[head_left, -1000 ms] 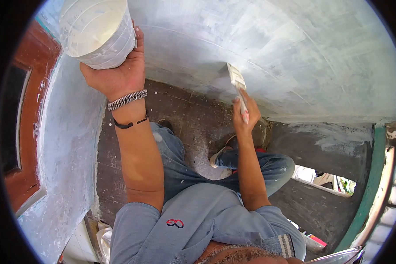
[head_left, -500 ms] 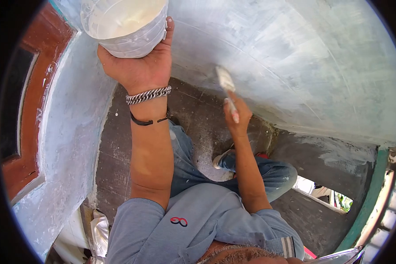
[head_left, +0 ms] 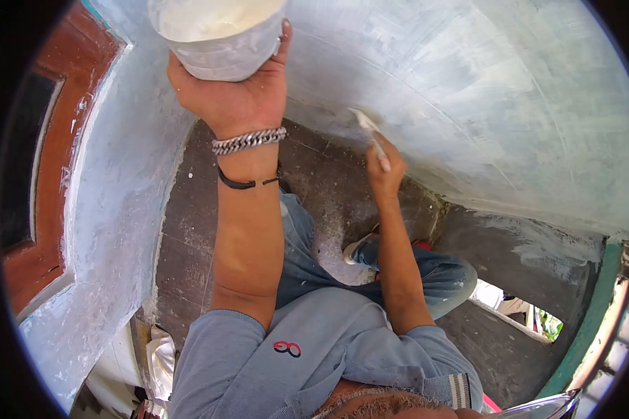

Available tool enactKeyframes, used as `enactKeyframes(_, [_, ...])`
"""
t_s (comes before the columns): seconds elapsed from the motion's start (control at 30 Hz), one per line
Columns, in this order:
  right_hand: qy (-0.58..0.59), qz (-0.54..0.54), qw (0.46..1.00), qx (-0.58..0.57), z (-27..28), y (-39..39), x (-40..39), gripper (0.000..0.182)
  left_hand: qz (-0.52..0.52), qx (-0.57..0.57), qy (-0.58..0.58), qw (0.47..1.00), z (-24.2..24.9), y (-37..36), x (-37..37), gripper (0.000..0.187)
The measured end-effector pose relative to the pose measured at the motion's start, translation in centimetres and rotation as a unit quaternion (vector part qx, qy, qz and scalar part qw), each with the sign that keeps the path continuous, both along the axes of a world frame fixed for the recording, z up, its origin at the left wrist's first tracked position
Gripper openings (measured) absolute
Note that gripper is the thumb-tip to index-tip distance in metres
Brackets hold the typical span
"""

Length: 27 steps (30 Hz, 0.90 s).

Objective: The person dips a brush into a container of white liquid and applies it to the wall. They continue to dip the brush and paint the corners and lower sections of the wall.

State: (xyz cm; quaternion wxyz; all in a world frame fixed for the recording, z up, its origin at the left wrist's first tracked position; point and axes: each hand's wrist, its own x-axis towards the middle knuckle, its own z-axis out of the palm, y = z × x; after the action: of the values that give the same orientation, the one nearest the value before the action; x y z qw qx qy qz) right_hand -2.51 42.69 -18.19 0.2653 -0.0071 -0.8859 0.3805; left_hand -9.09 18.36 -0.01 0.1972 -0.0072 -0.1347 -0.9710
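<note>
My left hand (head_left: 241, 98) holds up a white bucket of paint (head_left: 223, 56) from below, its fingers and thumb wrapped round the base and side. Pale, creamy paint shows inside, and the bucket's top is cut off by the frame edge. In my right hand (head_left: 386, 167) is a paintbrush (head_left: 370, 127), gripped by its handle. The white-coated bristles are bent against the lower part of the painted wall (head_left: 468, 91), just above the floor. Brush strokes in white and pale blue-grey cover that wall.
At the left stands a reddish-brown wooden frame (head_left: 49, 209) beside a pale blue wall (head_left: 119, 209). Dark, paint-spotted floor tiles (head_left: 182, 230) lie below. A low dark ledge (head_left: 531, 244) and a green curved edge (head_left: 594, 314) are at the right.
The bucket and my left hand sit slightly farther right and higher in view. The brush has swung to a different angle, its bristles now bent on the wall.
</note>
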Motion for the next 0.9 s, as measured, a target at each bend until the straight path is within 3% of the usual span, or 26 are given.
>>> enactKeyframes(0.1, [0.085,0.049,0.995,0.020,5.0,0.5,2.1,0.024,-0.141,0.100,0.197,0.965,-1.3,0.3,-0.1,0.064])
enactKeyframes(0.13, [0.054,0.029,0.997,-0.040,6.6,1.2,3.3,0.027,-0.060,0.024,0.061,0.996,-0.4,1.3,-0.2,0.063])
enactKeyframes(0.17, [0.022,0.011,0.995,-0.099,8.2,2.0,4.5,0.031,-0.067,0.041,0.043,0.996,-0.2,1.9,-0.2,0.062])
enactKeyframes(0.23, [0.093,0.007,0.977,-0.193,13.6,3.0,6.1,0.036,-0.089,0.074,0.004,0.993,-0.8,3.1,-0.2,0.061])
enactKeyframes(0.3, [0.188,0.057,0.949,-0.247,17.8,4.5,7.3,0.043,-0.126,0.042,0.028,0.991,-1.0,4.2,0.5,0.061])
enactKeyframes(0.37, [0.224,0.188,0.917,-0.270,21.5,5.6,8.9,0.048,-0.159,0.018,0.027,0.987,-0.6,5.1,1.4,0.060])
enactKeyframes(0.5, [0.195,0.255,0.935,-0.151,26.4,5.1,11.4,0.047,-0.210,-0.009,0.008,0.978,0.3,6.7,2.4,0.058])
enactKeyframes(0.57, [0.190,0.226,0.954,-0.056,28.5,3.3,11.5,0.036,-0.229,-0.045,0.041,0.971,-1.2,7.6,1.8,0.060])
enactKeyframes(0.6, [0.188,0.209,0.960,-0.009,29.2,2.6,11.3,0.031,-0.229,-0.022,0.043,0.972,-0.8,8.3,2.1,0.049])
enactKeyframes(0.7, [0.141,0.218,0.953,0.157,30.2,2.5,10.5,0.026,-0.254,-0.048,0.043,0.965,-1.8,9.7,2.2,0.047])
enactKeyframes(0.8, [0.047,0.205,0.958,0.194,30.3,1.6,9.7,0.026,-0.280,-0.099,0.055,0.953,-2.1,10.7,2.7,0.051])
enactKeyframes(0.9, [-0.031,0.208,0.965,0.158,29.8,1.4,9.3,0.026,-0.312,-0.126,0.052,0.940,-2.3,11.5,3.2,0.053])
